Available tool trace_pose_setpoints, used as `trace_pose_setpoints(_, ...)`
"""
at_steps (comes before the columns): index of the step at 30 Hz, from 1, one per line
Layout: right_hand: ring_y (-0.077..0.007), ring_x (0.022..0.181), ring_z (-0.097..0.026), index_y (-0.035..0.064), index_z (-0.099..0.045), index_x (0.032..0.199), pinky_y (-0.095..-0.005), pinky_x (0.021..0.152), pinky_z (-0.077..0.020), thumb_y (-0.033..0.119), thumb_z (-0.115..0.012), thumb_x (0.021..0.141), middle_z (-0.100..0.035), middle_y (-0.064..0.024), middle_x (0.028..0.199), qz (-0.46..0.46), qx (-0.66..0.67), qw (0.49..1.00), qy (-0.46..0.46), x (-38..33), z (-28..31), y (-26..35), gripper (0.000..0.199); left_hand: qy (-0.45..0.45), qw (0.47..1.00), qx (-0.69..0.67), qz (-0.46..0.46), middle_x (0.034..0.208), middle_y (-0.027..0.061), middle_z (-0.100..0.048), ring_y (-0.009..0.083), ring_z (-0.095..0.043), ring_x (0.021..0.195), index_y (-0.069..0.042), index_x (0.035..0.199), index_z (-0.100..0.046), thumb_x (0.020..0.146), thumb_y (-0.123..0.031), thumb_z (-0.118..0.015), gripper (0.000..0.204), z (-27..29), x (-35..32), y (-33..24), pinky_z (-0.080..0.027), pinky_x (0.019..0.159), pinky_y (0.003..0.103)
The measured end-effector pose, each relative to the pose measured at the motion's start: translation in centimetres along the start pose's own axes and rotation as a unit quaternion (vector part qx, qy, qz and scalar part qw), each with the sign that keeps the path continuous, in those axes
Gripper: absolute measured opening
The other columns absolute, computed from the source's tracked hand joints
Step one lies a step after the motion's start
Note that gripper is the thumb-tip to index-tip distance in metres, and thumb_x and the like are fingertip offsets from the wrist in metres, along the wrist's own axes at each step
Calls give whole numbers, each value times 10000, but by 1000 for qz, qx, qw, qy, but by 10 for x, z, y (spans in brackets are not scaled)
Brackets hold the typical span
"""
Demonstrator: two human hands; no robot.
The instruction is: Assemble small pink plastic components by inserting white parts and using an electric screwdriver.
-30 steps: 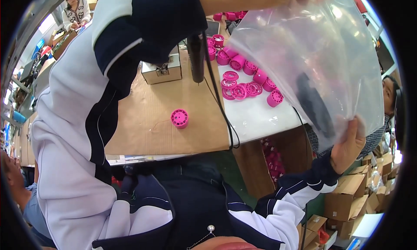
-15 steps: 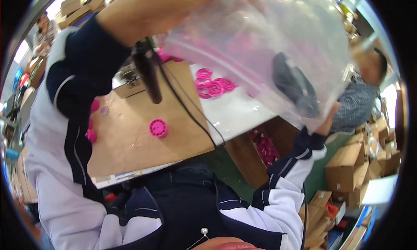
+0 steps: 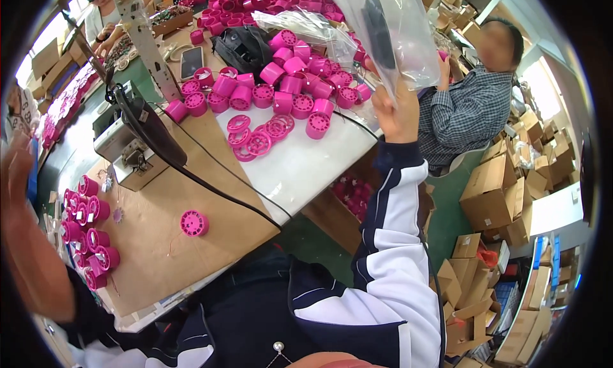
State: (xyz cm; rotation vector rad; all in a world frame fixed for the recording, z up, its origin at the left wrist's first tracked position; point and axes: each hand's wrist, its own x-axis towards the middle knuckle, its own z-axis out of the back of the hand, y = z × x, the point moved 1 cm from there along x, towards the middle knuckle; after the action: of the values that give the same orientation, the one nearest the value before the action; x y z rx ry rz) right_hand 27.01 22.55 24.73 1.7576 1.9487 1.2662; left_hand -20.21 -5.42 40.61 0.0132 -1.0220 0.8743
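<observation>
Raising at far left, left hand [image 3: 16, 167] is blurred, fingers spread, holding nothing I can see | single pink spool [image 3: 194, 223] lies on brown table [image 3: 159, 253] between the hands | right hand [image 3: 397, 112] pinches clear plastic bag [image 3: 389, 29] from below; bag hangs upright above it, dark object inside.

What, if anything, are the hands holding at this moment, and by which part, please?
The right hand grips a clear plastic bag by its lower edge, raised above the table, with a dark object inside. The left hand is raised at the left edge, holding nothing visible.
</observation>
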Motion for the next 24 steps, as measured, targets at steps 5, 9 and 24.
trace_pose_setpoints(5, -89, 479, -382, 28, -644, 1185, -227, 427, -311, 174, -629, 1011, -713, -200, 1142, 92, -86, 958, -258, 30, 2, -39, 228, -174, 921, 292, 190, 1133, 155, -716, 267, -680, 1001, 11, 1239, -644, 1029, -174, -522, 305, -51, -139, -3, -496, 982, 369)
trace_pose_setpoints(9, -95, 482, -410, 49, -630, 970, -232, 444, -344, 158, -687, 977, -584, -45, 789, 118, -65, 951, -280, 45, -34, -68, 124, -177, 887, 197, 377, 1322, 179, -589, 298, -570, 1177, 8, 1316, -538, 1010, -150, -532, 345, -104, -246, 1, -404, 1089, 393)
trace_pose_setpoints(24, -64, 455, -385, 46, -665, 1027, -218, 400, -315, 206, -584, 1053, -493, 17, 673, 139, -159, 950, -231, 80, -65, -106, 182, -126, 897, 345, 245, 972, 52, -686, 311, -644, 969, -83, 796, -649, 921, -191, -673, 167, -160, -300, 12, -540, 879, 404)
